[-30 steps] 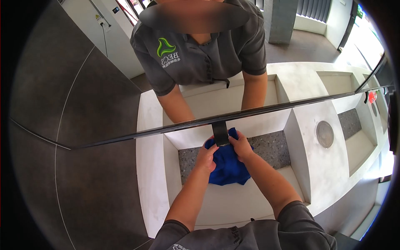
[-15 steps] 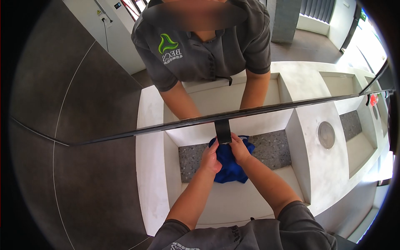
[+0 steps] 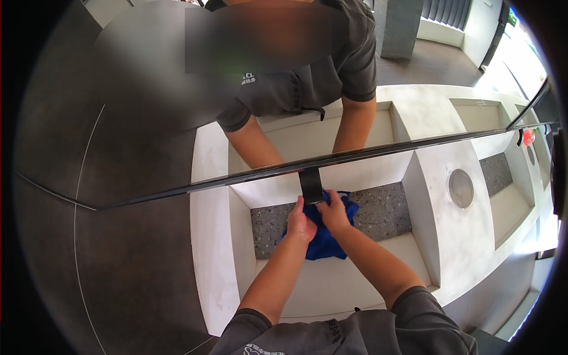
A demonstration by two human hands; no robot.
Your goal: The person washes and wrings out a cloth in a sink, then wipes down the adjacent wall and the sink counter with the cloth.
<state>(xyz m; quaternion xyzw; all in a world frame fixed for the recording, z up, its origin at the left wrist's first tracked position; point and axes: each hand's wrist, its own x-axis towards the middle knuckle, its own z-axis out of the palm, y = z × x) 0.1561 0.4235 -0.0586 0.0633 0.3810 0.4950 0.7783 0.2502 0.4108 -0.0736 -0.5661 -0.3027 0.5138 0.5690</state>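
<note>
A blue cloth [image 3: 326,242] hangs bunched below a black faucet [image 3: 311,186], over the speckled grey floor of a white sink. My left hand [image 3: 301,223] is closed on the cloth's left side, its thumb up beside the faucet. On the other side, my right hand [image 3: 335,214] grips the cloth near the faucet's tip, fingers bent. Parts of the cloth are hidden behind both hands.
A mirror with a dark lower edge [image 3: 248,178] runs above the sink and reflects a person in a grey shirt. Right of the basin, a round metal lid [image 3: 461,188] is set in the white counter [image 3: 441,204]. A second basin lies farther right.
Both hands have drawn closer together under the faucet, and the cloth is more bunched. My right hand has shifted slightly left and turned its fingers inward.
</note>
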